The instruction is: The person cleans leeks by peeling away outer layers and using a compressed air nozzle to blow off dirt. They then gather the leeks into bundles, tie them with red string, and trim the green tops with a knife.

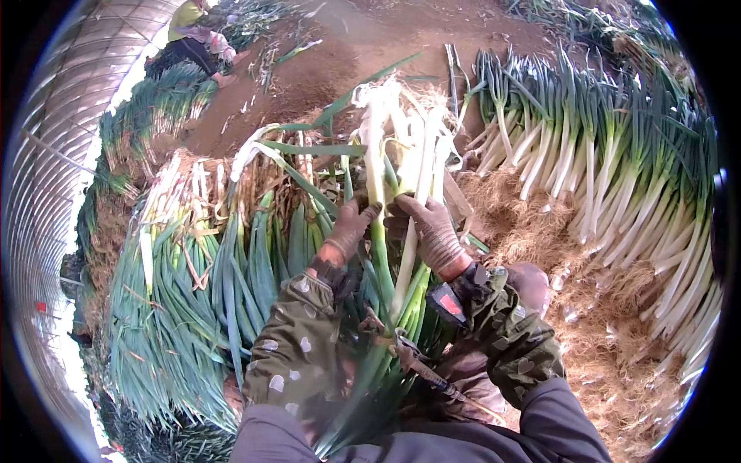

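In front of my lap stands a bunch of long green onions (pixel 376 147), white root ends up and green leaves hanging toward me. My gloved left hand (pixel 351 229) is closed around a stalk at the left of the bunch, thumb against the stem. On the right side, my gloved right hand (pixel 432 231) grips the bunch, thumb pointing inward and fingers partly hidden behind the stalks. A bent onion leaf (pixel 305 184) arches over to the left of my left hand. Below the hands, a slim rod-like tool (pixel 436 380) lies across the leaves near my lap.
On the left lies a heap of green onions (pixel 166 309), leaves toward me. A long row of onions (pixel 617 177) with tangled roots (pixel 525 231) fills the right. Another person (pixel 197 38) is at the far left, near the curved greenhouse wall (pixel 46 170). Bare soil (pixel 340 46) stretches ahead.
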A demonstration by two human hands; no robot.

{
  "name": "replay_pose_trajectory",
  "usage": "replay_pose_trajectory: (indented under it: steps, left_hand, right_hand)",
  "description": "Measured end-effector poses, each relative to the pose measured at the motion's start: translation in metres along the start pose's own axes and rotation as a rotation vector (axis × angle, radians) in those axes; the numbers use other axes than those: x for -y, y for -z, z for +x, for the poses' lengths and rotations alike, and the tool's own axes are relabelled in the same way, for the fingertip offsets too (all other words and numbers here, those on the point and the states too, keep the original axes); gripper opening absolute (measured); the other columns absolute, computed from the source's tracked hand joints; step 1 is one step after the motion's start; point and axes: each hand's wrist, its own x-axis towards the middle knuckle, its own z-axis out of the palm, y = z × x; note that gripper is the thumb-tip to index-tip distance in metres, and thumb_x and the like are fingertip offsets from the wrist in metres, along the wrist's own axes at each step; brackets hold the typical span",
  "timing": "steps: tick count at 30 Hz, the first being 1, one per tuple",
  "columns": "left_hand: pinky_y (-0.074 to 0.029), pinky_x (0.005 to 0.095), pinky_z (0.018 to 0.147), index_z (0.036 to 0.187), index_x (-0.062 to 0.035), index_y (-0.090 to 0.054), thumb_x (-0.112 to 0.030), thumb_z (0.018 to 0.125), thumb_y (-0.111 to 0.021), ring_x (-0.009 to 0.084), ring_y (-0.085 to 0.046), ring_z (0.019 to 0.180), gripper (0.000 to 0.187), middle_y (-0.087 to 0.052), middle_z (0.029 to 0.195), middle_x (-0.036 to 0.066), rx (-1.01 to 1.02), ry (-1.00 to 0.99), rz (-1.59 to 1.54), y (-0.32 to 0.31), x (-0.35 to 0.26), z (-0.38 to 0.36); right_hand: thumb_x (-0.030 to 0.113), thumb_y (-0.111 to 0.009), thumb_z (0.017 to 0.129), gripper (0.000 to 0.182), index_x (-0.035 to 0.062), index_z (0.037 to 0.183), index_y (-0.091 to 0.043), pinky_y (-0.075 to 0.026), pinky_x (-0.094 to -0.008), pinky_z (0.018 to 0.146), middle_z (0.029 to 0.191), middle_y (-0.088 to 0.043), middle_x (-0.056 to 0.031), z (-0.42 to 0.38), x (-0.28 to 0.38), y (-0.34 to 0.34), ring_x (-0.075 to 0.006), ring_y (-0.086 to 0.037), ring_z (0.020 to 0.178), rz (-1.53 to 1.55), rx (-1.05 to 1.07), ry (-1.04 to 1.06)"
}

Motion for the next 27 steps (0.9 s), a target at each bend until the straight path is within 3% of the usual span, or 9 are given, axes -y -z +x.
replay_pose_trajectory:
  steps: [2,5,9,14,19,22,24,26,27]
  left_hand:
    - [-0.049,0.0298,0.088,0.129,-0.0014,-0.058,-0.022,0.101,-0.062,0.0153,-0.06,0.096,0.035,-0.067,0.112,0.004,0.069,0.029,-0.104,0.001,-0.009,-0.007]
    - [-0.049,0.0294,0.087,0.125,-0.0021,-0.062,-0.024,0.102,-0.061,0.0143,-0.059,0.094,0.032,-0.067,0.104,0.004,0.033,-0.225,0.104,-0.013,-0.031,-0.025]
    - [-0.052,0.0278,0.071,0.107,-0.0022,-0.069,-0.031,0.1,-0.064,0.0111,-0.06,0.075,0.03,-0.067,0.087,0.003,0.183,-0.127,0.303,-0.008,-0.04,-0.029]
    - [-0.053,0.025,0.052,0.128,-0.0016,-0.061,-0.053,0.087,-0.073,0.0111,-0.064,0.068,0.067,-0.072,0.096,0.011,-0.216,-0.353,0.524,0.025,-0.092,0.022]
    - [-0.048,0.0192,0.05,0.145,-0.0048,-0.046,-0.041,0.085,-0.08,0.0072,-0.056,0.059,0.078,-0.068,0.098,0.01,0.219,-0.195,0.104,0.009,-0.149,0.068]
    - [-0.042,0.0205,0.048,0.146,-0.0056,-0.044,-0.037,0.087,-0.079,0.009,-0.051,0.057,0.076,-0.065,0.088,0.004,0.151,-0.304,0.019,0.011,-0.163,0.095]
    - [-0.057,0.029,0.077,0.135,-0.004,-0.059,-0.033,0.088,-0.077,0.0165,-0.07,0.084,0.058,-0.072,0.102,0.016,-0.015,-0.442,0.379,0.011,-0.161,0.117]
    - [-0.057,0.0313,0.077,0.122,-0.0052,-0.07,-0.033,0.088,-0.076,0.0183,-0.071,0.081,0.045,-0.074,0.091,0.014,-0.199,-0.562,0.581,0.016,-0.147,0.147]
    - [-0.056,0.0376,0.074,0.103,-0.0056,-0.077,-0.034,0.086,-0.076,0.0252,-0.072,0.082,0.033,-0.074,0.086,0.017,-0.21,-0.44,0.421,0.016,-0.15,0.145]
  right_hand:
    - [0.021,-0.067,0.095,0.026,0.0008,0.111,-0.065,-0.053,-0.0278,0.069,0.094,-0.068,-0.0042,0.012,-0.019,0.004,-0.0126,-0.063,0.078,0.013,0.042,0.115]
    - [0.023,-0.068,0.096,0.031,0.0005,0.117,-0.065,-0.049,-0.0253,0.075,0.097,-0.067,-0.0019,0.026,-0.034,0.002,-0.0096,-0.059,0.084,0.015,-0.034,0.182]
    - [0.026,-0.067,0.097,0.031,0.0005,0.116,-0.066,-0.048,-0.0255,0.073,0.096,-0.066,0.0001,0.014,-0.033,-0.008,-0.0077,-0.057,0.083,0.041,-0.046,0.215]
    - [0.025,-0.067,0.098,0.029,0.003,0.117,-0.066,-0.047,-0.0254,0.068,0.091,-0.064,0.0025,0.017,-0.042,-0.007,-0.0066,-0.055,0.077,-0.1,-0.096,0.155]
    - [0.027,-0.069,0.097,0.028,0.0015,0.109,-0.068,-0.047,-0.0254,0.067,0.089,-0.065,0.0016,0.015,-0.047,-0.009,-0.0065,-0.055,0.076,-0.117,0.006,0.104]
    - [0.031,-0.07,0.096,0.031,0.0016,0.105,-0.068,-0.046,-0.0251,0.059,0.083,-0.063,0.001,0.007,-0.048,-0.011,-0.0067,-0.055,0.068,-0.164,0.044,0.095]
    - [0.032,-0.07,0.096,0.031,0.0022,0.104,-0.068,-0.046,-0.0245,0.055,0.081,-0.063,0.001,0.002,-0.048,-0.014,-0.0069,-0.056,0.065,-0.178,0.069,0.072]
    - [0.032,-0.071,0.095,0.031,0.0027,0.103,-0.067,-0.045,-0.0246,0.054,0.081,-0.063,0.001,-0.002,-0.045,-0.018,-0.0068,-0.056,0.064,-0.144,0.093,0.058]
    - [0.032,-0.071,0.095,0.031,0.0027,0.103,-0.067,-0.045,-0.0247,0.055,0.081,-0.063,0.001,-0.005,-0.041,-0.021,-0.0068,-0.056,0.065,-0.151,0.103,0.058]
